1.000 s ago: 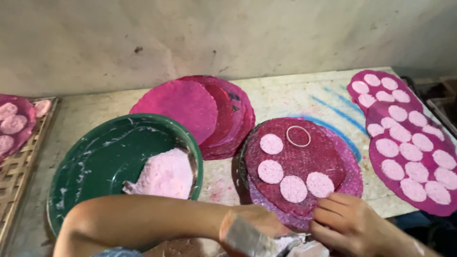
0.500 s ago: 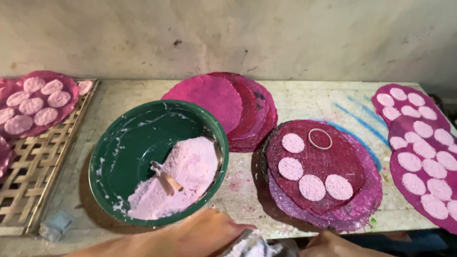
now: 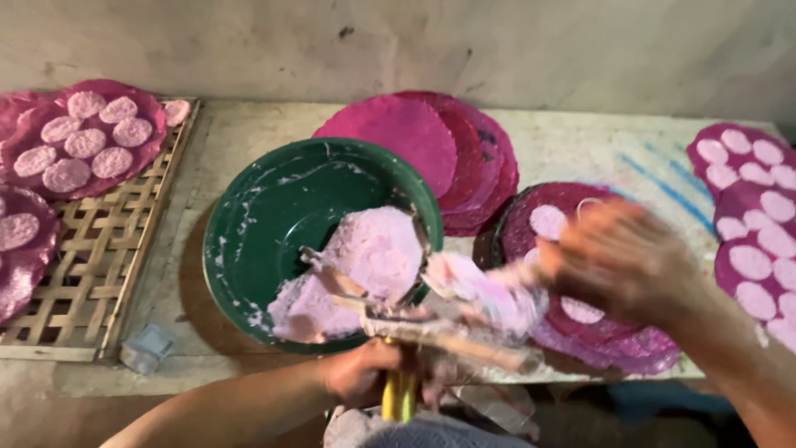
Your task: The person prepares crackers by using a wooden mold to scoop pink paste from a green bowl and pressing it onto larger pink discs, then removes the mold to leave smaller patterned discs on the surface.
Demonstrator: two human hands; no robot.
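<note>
My left hand [image 3: 365, 375] is at the table's near edge, gripping a yellow-handled tool [image 3: 399, 396]. The tool's dough-caked blade [image 3: 452, 338] reaches right, across the rim of the green bowl [image 3: 240, 207]. Pink dough [image 3: 373, 249] fills the bowl's right half. My right hand [image 3: 622, 261] is blurred by motion above a magenta disc [image 3: 539, 203] that carries pale rounds. Its fingers are on a soft pink dough lump [image 3: 481, 290] just above the blade.
A stack of bare magenta discs [image 3: 398, 124] lies behind the bowl. More discs with pale rounds [image 3: 746, 216] sit at the right. At the left, a bamboo lattice tray [image 3: 99, 274] holds further filled discs [image 3: 83, 141]. A small clear plastic piece [image 3: 145, 348] lies by the tray's corner.
The view has shifted, so the bowl now sits more central. My right hand has risen from the bottom edge over the disc, with a dough lump. The left hand and the tool have come into view.
</note>
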